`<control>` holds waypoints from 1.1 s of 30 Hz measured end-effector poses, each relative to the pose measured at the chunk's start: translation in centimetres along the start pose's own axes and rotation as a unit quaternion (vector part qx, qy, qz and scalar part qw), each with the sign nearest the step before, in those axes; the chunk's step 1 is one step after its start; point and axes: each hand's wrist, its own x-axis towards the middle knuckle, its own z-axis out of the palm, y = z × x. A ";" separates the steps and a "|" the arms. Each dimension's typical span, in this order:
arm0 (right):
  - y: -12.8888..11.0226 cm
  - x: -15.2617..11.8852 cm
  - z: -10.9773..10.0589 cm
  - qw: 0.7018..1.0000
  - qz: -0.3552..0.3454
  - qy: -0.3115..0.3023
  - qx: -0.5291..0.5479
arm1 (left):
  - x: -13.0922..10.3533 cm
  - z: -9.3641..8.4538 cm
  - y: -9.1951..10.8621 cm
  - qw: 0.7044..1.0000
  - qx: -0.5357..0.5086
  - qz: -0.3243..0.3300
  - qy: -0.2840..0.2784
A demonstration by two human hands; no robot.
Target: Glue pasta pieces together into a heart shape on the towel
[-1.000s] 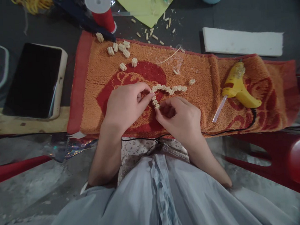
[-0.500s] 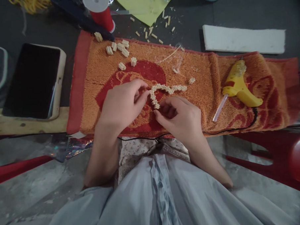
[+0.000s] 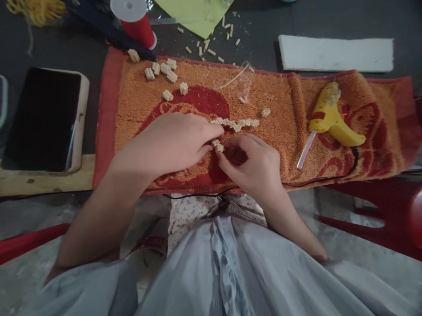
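A strip of small cream stick clusters lies on the orange and red towel. My left hand reaches over the strip's bend, its forefinger hiding part of it and its thumb beside the lower end. With thumb and forefinger, my right hand grips that lower end from the right. One loose cluster rests just beyond the strip. Several more loose clusters are at the towel's upper left. On the towel's right side lies a yellow glue gun with a clear glue stick protruding.
A phone lies left of the towel. Behind stand a red thread spool and a dark-handled tool. Cut stick bits scatter near a yellow-green sheet. A white foam strip sits at the back right. The glue gun's cord runs along the front edge.
My left hand has moved forward and right over the strip's bend, its forearm swinging outward. My right hand stays almost in place at the lower end. The view has shifted slightly.
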 end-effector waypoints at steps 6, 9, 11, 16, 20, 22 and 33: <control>0.1 0.0 -0.1 1.000 -0.001 -0.013 0.013 | 1.1 -0.4 -0.5 0.999 0.017 0.017 -0.023; 0.1 0.1 -0.2 1.000 0.003 -0.024 0.010 | 1.2 -0.6 -0.9 0.988 0.119 0.070 -0.067; 0.1 0.2 -0.2 0.999 0.007 -0.030 0.013 | 1.3 -0.8 -1.0 0.974 0.183 0.098 -0.093; 0.0 0.4 -0.3 0.999 0.004 -0.033 0.023 | 1.5 -1.1 -1.1 0.951 0.253 0.127 -0.121; 0.0 0.4 -0.4 0.999 0.006 -0.037 0.031 | 1.7 -1.1 -1.5 0.952 0.244 0.134 -0.125; 0.0 0.4 -0.4 0.999 0.008 -0.040 0.031 | 1.7 -1.1 -1.6 0.954 0.238 0.136 -0.123; 0.0 0.6 -0.5 0.998 0.008 -0.055 0.031 | 1.8 -1.1 -1.9 0.957 0.222 0.143 -0.121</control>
